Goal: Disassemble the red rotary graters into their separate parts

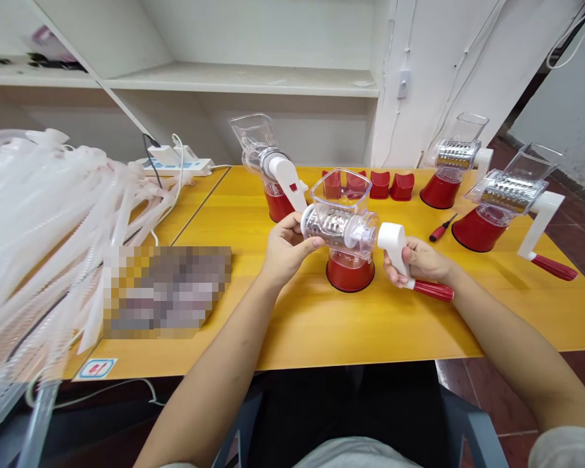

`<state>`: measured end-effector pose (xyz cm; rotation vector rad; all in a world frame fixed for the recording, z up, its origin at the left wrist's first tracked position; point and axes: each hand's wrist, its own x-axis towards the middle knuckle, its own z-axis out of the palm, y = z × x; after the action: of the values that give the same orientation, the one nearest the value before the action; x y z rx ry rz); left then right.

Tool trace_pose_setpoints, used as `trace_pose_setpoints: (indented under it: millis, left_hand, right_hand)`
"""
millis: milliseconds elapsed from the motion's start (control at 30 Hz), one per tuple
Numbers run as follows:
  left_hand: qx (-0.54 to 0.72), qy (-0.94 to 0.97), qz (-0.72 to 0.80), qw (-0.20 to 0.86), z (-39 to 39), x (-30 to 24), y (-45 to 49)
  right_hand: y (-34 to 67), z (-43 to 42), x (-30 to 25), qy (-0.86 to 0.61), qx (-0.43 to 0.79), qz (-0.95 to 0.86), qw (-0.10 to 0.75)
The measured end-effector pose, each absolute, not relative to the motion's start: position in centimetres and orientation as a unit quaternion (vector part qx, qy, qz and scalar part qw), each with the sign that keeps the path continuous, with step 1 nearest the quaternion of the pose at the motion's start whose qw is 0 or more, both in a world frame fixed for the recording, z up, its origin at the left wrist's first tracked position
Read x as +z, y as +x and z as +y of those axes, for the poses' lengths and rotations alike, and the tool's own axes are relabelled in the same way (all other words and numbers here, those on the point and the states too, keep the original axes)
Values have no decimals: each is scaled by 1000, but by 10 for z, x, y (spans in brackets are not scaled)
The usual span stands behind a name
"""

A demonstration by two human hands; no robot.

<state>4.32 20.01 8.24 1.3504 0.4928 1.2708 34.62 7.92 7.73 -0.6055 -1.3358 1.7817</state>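
Observation:
A rotary drum grater (350, 273) with a red base and clear body stands upright on the table in front of me. My left hand (290, 247) is closed on the left end of its barrel, thumb along the near side. Through the clear plastic the metal drum (332, 224) shows inside. My right hand (419, 260) grips a white crank handle (394, 242) with a red grip (433, 290). The crank's round end is beside the barrel's right opening, and a narrow gap seems to separate them.
More drum graters stand at the back left (275, 201) and right (480, 227). Red plastic pieces (402, 187) line the back edge beside a screwdriver (442, 227). Clear plastic strips (43, 247), a power strip (195, 167) and a pixelated patch (170, 292) are on the left.

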Motion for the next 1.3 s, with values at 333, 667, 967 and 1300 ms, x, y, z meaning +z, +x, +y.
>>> trace_pose_setpoints:
  millis: [333, 667, 967, 1300]
  left_hand:
    - [620, 414, 331, 578, 222, 81, 28]
    - [730, 288, 333, 522, 234, 94, 15]
    - [669, 372, 252, 592, 246, 156, 47]
    - [516, 507, 224, 654, 278, 173, 114]
  right_hand:
    - [357, 90, 92, -376, 587, -481, 532]
    - [334, 82, 102, -754, 129, -636, 104]
    - [334, 79, 132, -733, 176, -657, 13]
    - [321, 223, 205, -445, 179, -721, 499]
